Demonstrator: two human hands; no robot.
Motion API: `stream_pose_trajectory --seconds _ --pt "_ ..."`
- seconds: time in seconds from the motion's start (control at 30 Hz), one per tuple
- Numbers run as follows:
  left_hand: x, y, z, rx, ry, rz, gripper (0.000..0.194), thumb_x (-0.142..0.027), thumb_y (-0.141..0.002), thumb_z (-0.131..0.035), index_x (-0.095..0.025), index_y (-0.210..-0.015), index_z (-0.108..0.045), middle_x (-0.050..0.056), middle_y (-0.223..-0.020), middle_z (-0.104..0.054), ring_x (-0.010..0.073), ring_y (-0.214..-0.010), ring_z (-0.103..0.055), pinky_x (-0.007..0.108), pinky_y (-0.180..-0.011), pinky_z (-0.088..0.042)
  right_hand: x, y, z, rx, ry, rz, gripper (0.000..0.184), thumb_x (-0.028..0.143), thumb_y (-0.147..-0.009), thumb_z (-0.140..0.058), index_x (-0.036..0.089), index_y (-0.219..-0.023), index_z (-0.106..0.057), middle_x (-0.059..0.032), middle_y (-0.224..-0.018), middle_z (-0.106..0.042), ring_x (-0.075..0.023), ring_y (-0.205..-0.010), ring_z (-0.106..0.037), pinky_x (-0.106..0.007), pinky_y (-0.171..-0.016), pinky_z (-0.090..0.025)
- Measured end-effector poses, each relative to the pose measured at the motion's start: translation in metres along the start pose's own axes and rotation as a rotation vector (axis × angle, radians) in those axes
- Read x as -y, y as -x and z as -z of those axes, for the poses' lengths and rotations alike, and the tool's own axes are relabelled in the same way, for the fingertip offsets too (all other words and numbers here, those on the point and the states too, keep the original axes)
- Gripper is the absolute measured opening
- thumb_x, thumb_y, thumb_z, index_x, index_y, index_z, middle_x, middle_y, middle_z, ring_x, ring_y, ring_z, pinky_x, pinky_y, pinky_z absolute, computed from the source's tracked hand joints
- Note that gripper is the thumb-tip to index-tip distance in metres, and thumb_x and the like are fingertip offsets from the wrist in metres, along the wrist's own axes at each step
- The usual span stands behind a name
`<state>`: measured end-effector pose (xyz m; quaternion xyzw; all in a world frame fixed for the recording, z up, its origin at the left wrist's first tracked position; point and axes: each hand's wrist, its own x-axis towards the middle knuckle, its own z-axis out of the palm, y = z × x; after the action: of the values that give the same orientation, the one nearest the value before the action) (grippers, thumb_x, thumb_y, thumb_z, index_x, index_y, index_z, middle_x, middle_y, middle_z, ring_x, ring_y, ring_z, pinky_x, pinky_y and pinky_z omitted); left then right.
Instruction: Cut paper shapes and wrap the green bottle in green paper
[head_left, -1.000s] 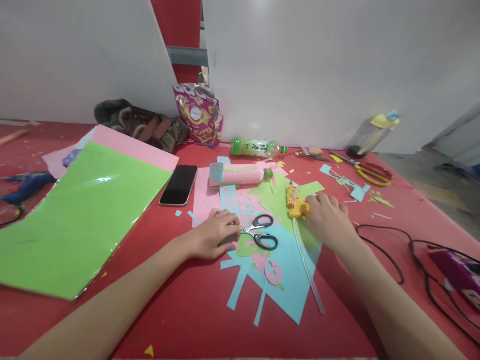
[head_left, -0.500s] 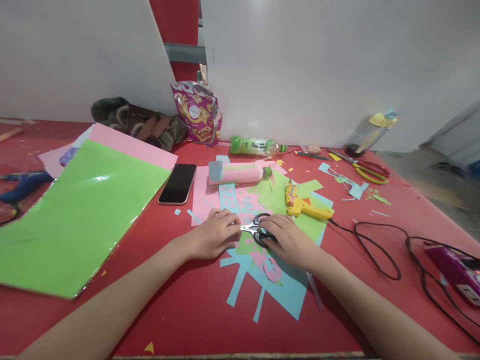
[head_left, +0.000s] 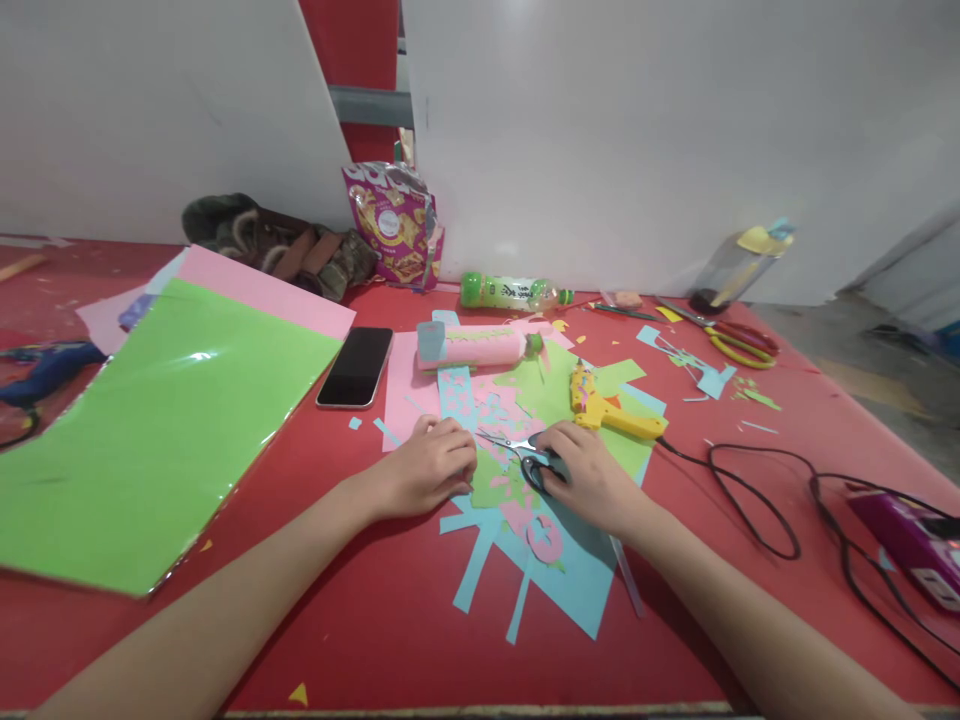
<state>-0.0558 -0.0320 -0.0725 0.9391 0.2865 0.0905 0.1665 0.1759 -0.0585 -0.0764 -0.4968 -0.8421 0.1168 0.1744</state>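
My right hand point(head_left: 589, 472) grips the black handles of a small pair of scissors point(head_left: 516, 444). Their metal blades point left and stand slightly apart over the paper pieces. Just left of the blade tips, my left hand point(head_left: 433, 466) has its fingers curled and pressed together; whatever they pinch, if anything, is hidden. Beneath the scissors lie cut scraps of pink paper point(head_left: 541, 540), a blue sheet point(head_left: 581, 600) and green paper point(head_left: 491, 487). Beyond the hands rests a bottle wrapped in pink paper point(head_left: 480, 347), lying on its side.
A yellow glue gun point(head_left: 615, 415) with a black cord lies right of my hands. A phone point(head_left: 356, 368) and a large green sheet point(head_left: 165, 430) are to the left. Farther back are a green-labelled bottle point(head_left: 514, 292), a snack bag point(head_left: 395, 225) and larger scissors point(head_left: 739, 345).
The scissors have moved right with my right hand, away from my left fingers, and their blades now show in full. My left hand has shifted very slightly left.
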Motion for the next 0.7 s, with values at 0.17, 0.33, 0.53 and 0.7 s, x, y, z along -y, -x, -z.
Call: stream_pose_trajectory --seconds 0.17,0.33,0.53,0.7 --pt "0.001 0.000 0.000 -0.009 0.122 0.074 0.010 -0.021 -0.077 -0.049 -0.016 -0.069 -0.050 -0.001 -0.067 -0.054 0.0130 -0.073 -0.047 0.033 -0.077 -0.026 -0.001 -0.001 0.006 -0.025 0.073 -0.041 0.018 0.007 -0.066 -0.046 0.018 -0.080 -0.050 -0.0060 -0.082 -0.056 -0.0199 -0.078 -0.052 -0.031 -0.067 -0.035" --pt "-0.006 -0.002 0.002 -0.164 0.466 0.365 0.013 -0.027 -0.075 -0.051 -0.016 -0.067 -0.053 -0.001 -0.066 -0.059 0.0115 -0.064 -0.052 0.029 -0.071 -0.037 -0.002 -0.001 0.010 -0.047 0.184 -0.158 0.012 0.012 -0.070 -0.046 0.018 -0.079 -0.051 -0.0067 -0.083 -0.057 -0.0226 -0.082 -0.052 -0.033 -0.067 -0.033" --pt "-0.012 -0.005 -0.001 -0.282 0.894 0.578 0.012 -0.027 -0.073 -0.050 -0.016 -0.075 -0.050 0.000 -0.061 -0.059 0.0121 -0.058 -0.058 0.026 -0.061 -0.045 0.011 0.001 0.002 -0.073 0.142 -0.024 0.008 0.015 -0.076 -0.047 0.017 -0.081 -0.053 -0.0064 -0.083 -0.057 -0.0205 -0.082 -0.049 -0.034 -0.071 -0.033" --pt "-0.016 -0.006 -0.001 -0.297 1.032 0.618 0.010 -0.022 -0.070 -0.052 -0.016 -0.076 -0.048 0.002 -0.068 -0.063 0.0146 -0.068 -0.062 0.028 -0.068 -0.047 0.022 0.001 -0.006 -0.048 0.106 0.076 0.012 0.021 -0.079 -0.049 0.018 -0.087 -0.057 -0.0064 -0.084 -0.057 -0.0200 -0.083 -0.047 -0.034 -0.074 -0.034"
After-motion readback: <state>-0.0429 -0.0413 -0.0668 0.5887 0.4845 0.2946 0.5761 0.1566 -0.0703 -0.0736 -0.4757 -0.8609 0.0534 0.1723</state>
